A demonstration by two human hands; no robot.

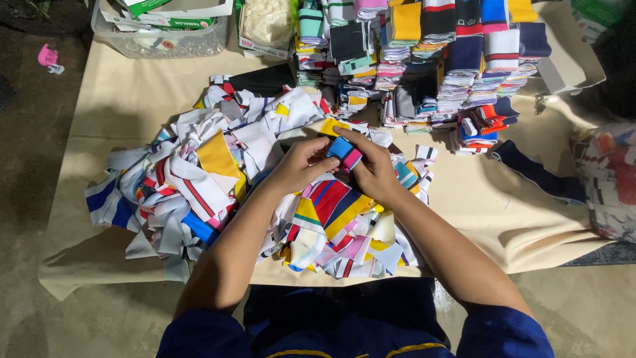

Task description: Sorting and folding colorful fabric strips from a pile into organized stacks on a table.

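My left hand point(299, 166) and my right hand point(372, 167) meet over the middle of a beige cloth sheet point(126, 99). Both grip one small folded fabric piece point(344, 153), blue with a pink and dark stripe. Under and around the hands lies a loose heap of striped fabric pieces point(218, 179) in white, yellow, red and blue. Behind the hands stand neat stacks of folded striped pieces point(430, 59).
A clear plastic bin point(159, 40) with boxes sits at the back left. A white packet point(266, 26) lies beside it. A filled plastic bag point(609, 179) stands at the right edge. Dark navy fabric point(536, 174) lies on the sheet. A pink object point(48, 57) is on the floor.
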